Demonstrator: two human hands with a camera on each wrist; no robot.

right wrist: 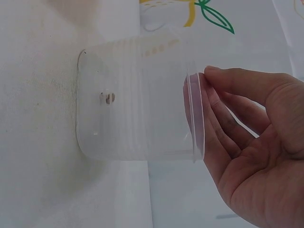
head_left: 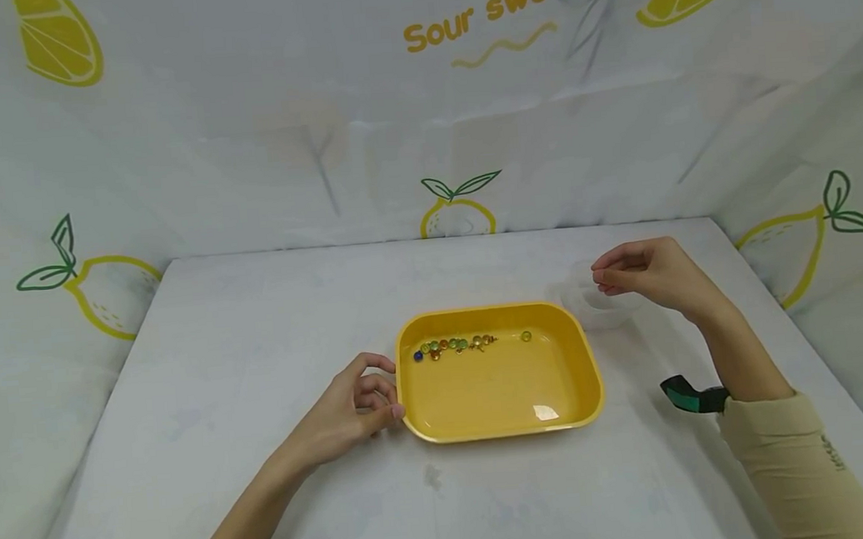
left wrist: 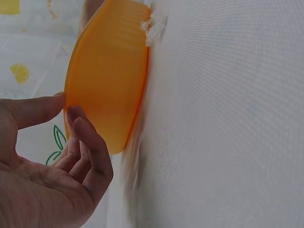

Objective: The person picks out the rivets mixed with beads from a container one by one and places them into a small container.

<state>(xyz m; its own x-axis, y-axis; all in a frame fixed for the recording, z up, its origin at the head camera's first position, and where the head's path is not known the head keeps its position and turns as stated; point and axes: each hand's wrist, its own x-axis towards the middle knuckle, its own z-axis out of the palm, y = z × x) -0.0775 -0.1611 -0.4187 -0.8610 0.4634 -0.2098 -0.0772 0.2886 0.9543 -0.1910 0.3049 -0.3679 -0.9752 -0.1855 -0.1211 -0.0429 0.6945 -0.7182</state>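
Note:
A yellow tray [head_left: 501, 398] sits on the white table, with several small glass beads [head_left: 455, 345] in a rough row along its far side. At its left end, my left hand [head_left: 362, 404] holds the rim, thumb on the edge and bent fingers against the outer wall. Beyond the tray's far right corner stands a clear plastic container [right wrist: 137, 104]. Above its mouth is my right hand [head_left: 645, 271], with loosely bent fingers at the rim and nothing visible between the fingertips. Inside the container, a small brownish thing [right wrist: 108, 98] shows through the wall.
A single pale bead [head_left: 526, 336] lies apart from the row in the tray. White cloth [head_left: 281, 155] with printed lemons hangs behind and at both sides of the table [head_left: 218, 334]. Dark straps [head_left: 692, 395] cross the wrists.

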